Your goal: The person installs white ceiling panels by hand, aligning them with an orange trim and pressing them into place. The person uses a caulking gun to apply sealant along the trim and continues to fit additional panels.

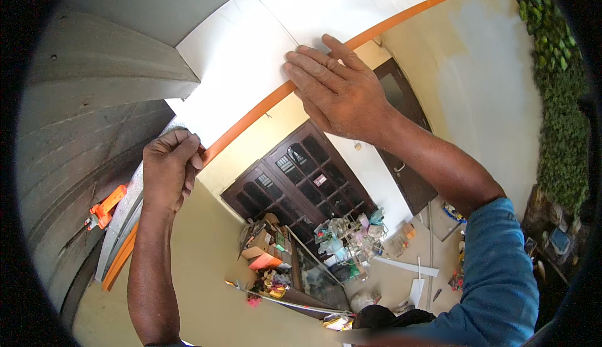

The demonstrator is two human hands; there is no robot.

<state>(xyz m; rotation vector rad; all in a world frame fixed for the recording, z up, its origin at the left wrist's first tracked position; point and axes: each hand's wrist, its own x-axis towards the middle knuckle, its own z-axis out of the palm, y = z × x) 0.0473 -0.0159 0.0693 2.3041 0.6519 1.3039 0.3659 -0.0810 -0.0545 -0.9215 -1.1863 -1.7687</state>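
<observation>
White panels [232, 46] meet at a thin seam overhead, with an orange edge strip [251, 120] running along their near side. My right hand [342, 86] lies on the panel beside the seam, its fingers stretched out and its palm across the strip. At the strip's lower left end, my left hand [172, 165] is closed, thumb against the bent fingers, close to the panel's corner. Whatever those fingers pinch is hidden.
Grey corrugated sheeting [94, 96] fills the left, where an orange-handled tool [110, 206] rests near it. Below are a dark double door [295, 171], a cardboard box [258, 243], heaped plastic bags [338, 237] and a brown door [404, 152]. Green plants [558, 96] line the right.
</observation>
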